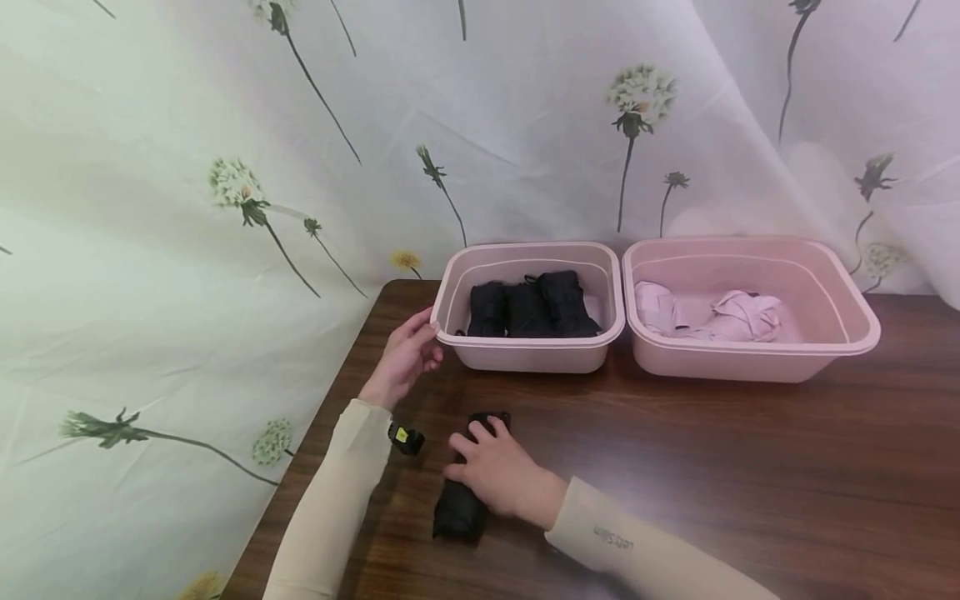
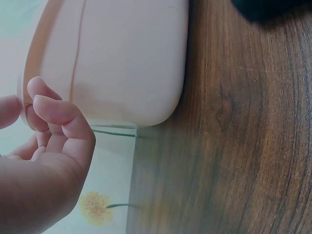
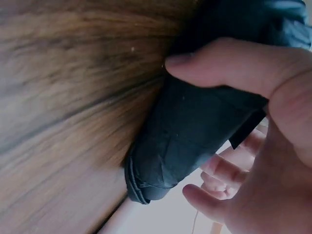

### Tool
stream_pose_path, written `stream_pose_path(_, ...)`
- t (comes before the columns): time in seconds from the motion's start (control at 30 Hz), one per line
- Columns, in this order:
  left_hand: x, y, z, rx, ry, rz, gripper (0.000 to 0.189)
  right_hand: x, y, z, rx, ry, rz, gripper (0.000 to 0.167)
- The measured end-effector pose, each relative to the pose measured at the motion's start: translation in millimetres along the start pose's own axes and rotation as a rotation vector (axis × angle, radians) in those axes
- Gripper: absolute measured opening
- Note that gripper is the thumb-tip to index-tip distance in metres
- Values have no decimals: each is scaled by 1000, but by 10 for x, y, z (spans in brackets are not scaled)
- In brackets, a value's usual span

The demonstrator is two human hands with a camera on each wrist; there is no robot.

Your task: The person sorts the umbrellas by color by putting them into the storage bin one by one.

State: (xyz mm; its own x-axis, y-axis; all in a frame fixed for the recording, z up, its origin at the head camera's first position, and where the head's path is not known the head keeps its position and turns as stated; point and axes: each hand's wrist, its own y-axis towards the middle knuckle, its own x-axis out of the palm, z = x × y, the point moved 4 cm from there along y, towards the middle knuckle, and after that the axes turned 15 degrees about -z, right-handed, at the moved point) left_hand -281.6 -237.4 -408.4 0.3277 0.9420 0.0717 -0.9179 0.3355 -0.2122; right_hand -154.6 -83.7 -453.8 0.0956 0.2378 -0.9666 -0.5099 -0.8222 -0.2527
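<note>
My left hand (image 1: 407, 357) grips the left end of the smaller pink bin (image 1: 528, 356) by its rim; the left wrist view shows the fingers (image 2: 61, 114) curled at that rim. Several rolled black bundles (image 1: 528, 308) lie side by side inside the bin. On the table in front, my right hand (image 1: 498, 471) reaches over a long black fabric roll (image 1: 460, 510) and holds it. In the right wrist view the thumb (image 3: 219, 66) lies across the roll, with the fingers on its other side and one fingertip apart from it.
A larger pink bin (image 1: 750, 364) with pink cloth bundles (image 1: 742, 317) stands right beside the smaller one. Both bins are at the back of the brown wooden table (image 1: 712, 458), against a flower-printed curtain (image 1: 525, 117). A black wrist device (image 1: 407, 438) sits at the left cuff.
</note>
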Motion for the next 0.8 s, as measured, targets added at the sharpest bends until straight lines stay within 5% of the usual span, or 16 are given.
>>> stream_pose_path(0.33,-64,54,-72,-6,-7,7,49,21,-232,127,-1,-22,-19,46)
stream_pose_path(0.8,-123,137,-176,15,19,44,45,137,-293,202,-116,53,-6,53)
